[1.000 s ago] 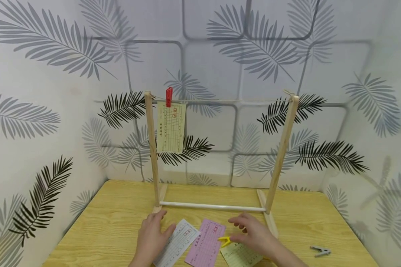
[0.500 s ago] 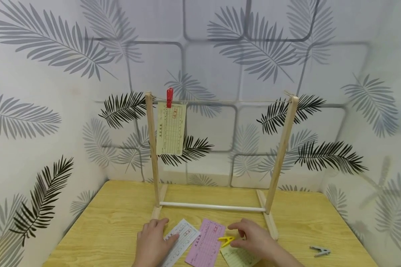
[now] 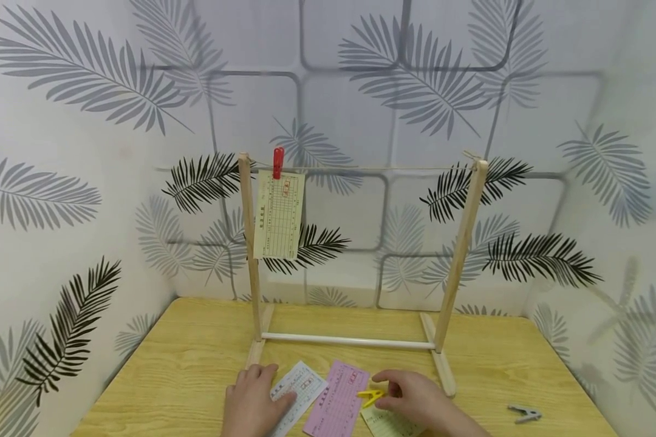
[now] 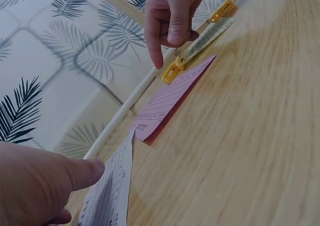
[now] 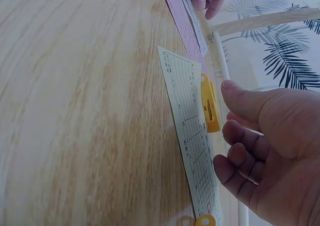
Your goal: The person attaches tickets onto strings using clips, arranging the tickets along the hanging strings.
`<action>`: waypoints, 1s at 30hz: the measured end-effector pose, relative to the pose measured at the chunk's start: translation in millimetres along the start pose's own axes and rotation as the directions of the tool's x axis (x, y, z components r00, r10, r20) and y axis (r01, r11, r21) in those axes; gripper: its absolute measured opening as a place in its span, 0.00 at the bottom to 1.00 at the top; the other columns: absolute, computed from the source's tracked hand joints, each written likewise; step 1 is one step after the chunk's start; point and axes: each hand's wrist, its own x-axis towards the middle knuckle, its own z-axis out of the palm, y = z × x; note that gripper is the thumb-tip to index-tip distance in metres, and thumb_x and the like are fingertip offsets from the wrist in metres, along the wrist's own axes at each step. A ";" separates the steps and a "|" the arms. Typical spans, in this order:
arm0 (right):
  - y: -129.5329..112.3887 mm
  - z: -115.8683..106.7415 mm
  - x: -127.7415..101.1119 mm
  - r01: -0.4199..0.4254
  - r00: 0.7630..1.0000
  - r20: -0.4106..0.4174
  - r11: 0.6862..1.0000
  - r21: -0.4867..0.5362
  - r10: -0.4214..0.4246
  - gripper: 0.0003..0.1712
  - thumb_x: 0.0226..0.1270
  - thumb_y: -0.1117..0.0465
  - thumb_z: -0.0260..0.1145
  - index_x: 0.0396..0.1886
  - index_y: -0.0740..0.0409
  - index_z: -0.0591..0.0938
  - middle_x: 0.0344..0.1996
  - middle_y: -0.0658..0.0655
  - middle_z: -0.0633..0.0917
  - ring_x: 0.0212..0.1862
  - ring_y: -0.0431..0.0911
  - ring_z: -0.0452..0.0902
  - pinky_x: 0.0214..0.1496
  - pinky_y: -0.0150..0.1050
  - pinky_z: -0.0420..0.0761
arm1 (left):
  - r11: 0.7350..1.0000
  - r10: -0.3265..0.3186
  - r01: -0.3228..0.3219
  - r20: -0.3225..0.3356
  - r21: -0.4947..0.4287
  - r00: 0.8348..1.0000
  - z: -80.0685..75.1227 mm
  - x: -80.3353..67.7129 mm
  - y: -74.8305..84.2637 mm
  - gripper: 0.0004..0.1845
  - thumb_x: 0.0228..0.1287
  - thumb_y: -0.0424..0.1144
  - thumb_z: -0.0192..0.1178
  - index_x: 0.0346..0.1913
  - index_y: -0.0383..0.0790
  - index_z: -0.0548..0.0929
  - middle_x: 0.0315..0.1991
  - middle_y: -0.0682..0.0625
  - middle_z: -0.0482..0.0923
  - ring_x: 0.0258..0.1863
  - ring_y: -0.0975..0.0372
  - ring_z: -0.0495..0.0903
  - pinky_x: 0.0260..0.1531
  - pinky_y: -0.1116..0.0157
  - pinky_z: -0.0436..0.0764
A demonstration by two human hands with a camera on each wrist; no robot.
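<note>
**Hands at the slips and a yellow peg**

The left hand (image 3: 249, 403) lies flat on the white slip (image 3: 300, 388). The right hand (image 3: 415, 399), fingers loosely curled, hovers over the yellow clothespin (image 3: 370, 397), between the pink slip (image 3: 336, 403) and green slip (image 3: 385, 422).

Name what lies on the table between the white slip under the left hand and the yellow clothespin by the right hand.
The pink slip lies between the white slip and the yellow clothespin, whose tip reaches its right edge. The head view shows this best.
</note>
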 end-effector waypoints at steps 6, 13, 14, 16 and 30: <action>-0.7 1.1 0.6 -0.017 1.000 0.017 1.000 0.004 0.017 0.21 0.74 0.54 0.78 0.60 0.58 0.89 0.29 0.41 0.80 0.29 0.35 0.69 0.31 0.36 0.71 | 1.000 -0.020 0.020 0.027 0.011 0.999 -0.9 -1.6 1.9 0.40 0.59 0.61 0.81 0.66 0.37 0.86 0.57 0.38 0.84 0.57 0.42 0.81 0.52 0.33 0.79; 0.0 1.3 1.9 -0.045 0.998 0.034 0.999 -0.002 0.045 0.19 0.76 0.53 0.77 0.60 0.57 0.90 0.30 0.43 0.81 0.29 0.37 0.70 0.32 0.37 0.71 | 0.997 -0.059 0.055 0.067 0.053 0.996 -4.2 -2.8 2.5 0.41 0.60 0.64 0.80 0.66 0.38 0.86 0.57 0.39 0.84 0.55 0.44 0.81 0.52 0.37 0.79; 0.3 1.4 2.2 -0.048 0.998 0.034 0.999 -0.004 0.048 0.19 0.76 0.53 0.77 0.60 0.57 0.90 0.30 0.43 0.81 0.29 0.37 0.70 0.32 0.37 0.71 | 0.997 -0.059 0.055 0.071 0.061 0.996 -4.7 -3.1 2.3 0.40 0.60 0.64 0.80 0.65 0.38 0.87 0.56 0.40 0.84 0.55 0.44 0.81 0.51 0.38 0.79; 1.3 2.0 2.4 -0.050 0.998 0.032 0.999 -0.006 0.050 0.18 0.76 0.53 0.77 0.59 0.56 0.90 0.30 0.43 0.81 0.29 0.37 0.70 0.32 0.37 0.71 | 0.996 -0.060 0.054 0.074 0.072 0.995 -5.3 -3.8 2.1 0.39 0.59 0.65 0.80 0.63 0.38 0.88 0.55 0.40 0.83 0.54 0.44 0.81 0.50 0.39 0.79; 1.9 4.5 3.4 -0.025 1.000 0.012 0.998 -0.053 0.026 0.14 0.72 0.55 0.80 0.52 0.53 0.91 0.30 0.42 0.81 0.30 0.36 0.70 0.34 0.38 0.72 | 0.993 -0.074 0.069 0.049 0.092 0.996 -4.9 -7.2 4.5 0.31 0.57 0.65 0.82 0.42 0.43 0.83 0.39 0.49 0.75 0.41 0.52 0.74 0.44 0.45 0.75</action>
